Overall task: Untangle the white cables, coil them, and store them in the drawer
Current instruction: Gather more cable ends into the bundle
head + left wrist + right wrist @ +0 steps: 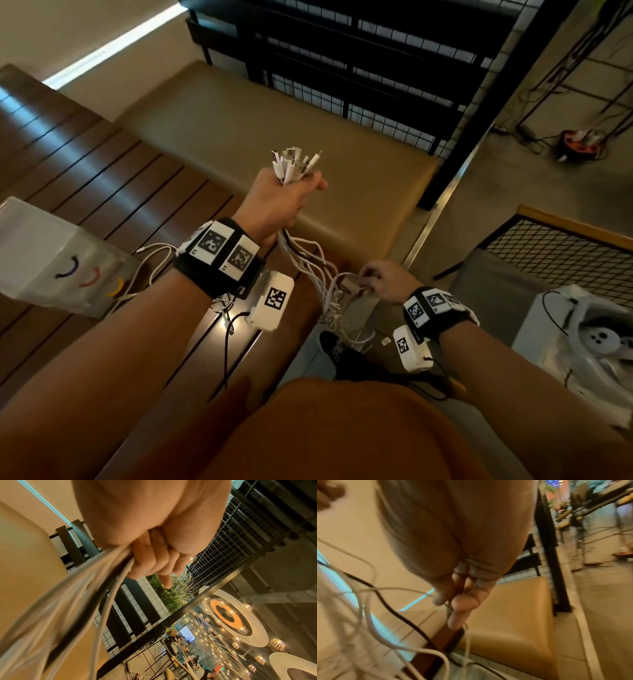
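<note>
My left hand (298,195) is raised over the bench and grips a bundle of white cables (294,166), whose plug ends stick up out of the fist. The strands hang down from the fist into a tangle (330,294) by the table edge. Lower right, my right hand (370,279) pinches one white strand of that tangle. In the left wrist view the fist (154,561) is closed round the cables (96,601), with a dark one among them. In the right wrist view my fingertips (453,601) pinch a thin white strand; loose cables (368,622) and a black cable (402,618) hang to the left. No drawer is in view.
A dark slatted wooden table (102,164) lies at left, with a clear plastic bag (51,257) and more white cable (154,260) on it. A tan bench cushion (274,116) is ahead, backed by a black grid railing (376,85). A plastic-wrapped white appliance (582,335) stands at right.
</note>
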`<action>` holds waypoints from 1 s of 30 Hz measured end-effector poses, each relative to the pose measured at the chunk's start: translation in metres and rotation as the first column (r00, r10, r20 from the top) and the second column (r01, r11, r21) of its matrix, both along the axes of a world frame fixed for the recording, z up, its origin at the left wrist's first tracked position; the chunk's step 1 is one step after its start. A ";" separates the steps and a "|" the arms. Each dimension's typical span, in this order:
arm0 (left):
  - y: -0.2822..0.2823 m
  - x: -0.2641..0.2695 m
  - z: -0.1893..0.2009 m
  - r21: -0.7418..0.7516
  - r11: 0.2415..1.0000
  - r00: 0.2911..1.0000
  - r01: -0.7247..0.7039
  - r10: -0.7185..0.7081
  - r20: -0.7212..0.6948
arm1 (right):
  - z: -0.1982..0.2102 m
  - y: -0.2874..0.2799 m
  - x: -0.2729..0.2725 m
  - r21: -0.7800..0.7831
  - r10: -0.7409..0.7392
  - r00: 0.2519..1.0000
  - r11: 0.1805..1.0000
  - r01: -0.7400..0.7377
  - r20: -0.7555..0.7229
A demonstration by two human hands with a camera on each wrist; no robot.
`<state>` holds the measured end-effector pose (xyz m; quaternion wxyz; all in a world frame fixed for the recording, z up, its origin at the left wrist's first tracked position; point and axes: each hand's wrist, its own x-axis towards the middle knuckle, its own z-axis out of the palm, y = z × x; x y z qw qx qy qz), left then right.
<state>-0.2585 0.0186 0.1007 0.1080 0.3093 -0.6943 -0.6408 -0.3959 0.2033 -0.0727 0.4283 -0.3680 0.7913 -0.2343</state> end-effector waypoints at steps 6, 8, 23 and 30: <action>0.001 0.000 0.004 0.002 0.999 0.999 0.042 -0.042 0.012 | -0.037 0.023 -0.031 0.134 -0.233 0.940 0.953 0.272 -0.248; 0.001 0.002 0.006 0.000 1.000 1.000 0.030 -0.030 0.010 | -0.047 0.036 -0.037 0.140 -0.287 0.922 0.934 0.330 -0.259; 0.002 -0.012 0.019 -0.045 0.997 0.998 0.055 -0.055 0.006 | -0.066 0.085 -0.031 -0.021 -0.452 0.875 0.890 0.455 -0.172; 0.010 -0.016 0.018 -0.015 0.997 0.997 0.073 -0.074 -0.012 | -0.071 0.077 -0.027 0.151 -0.374 0.919 0.908 0.391 -0.129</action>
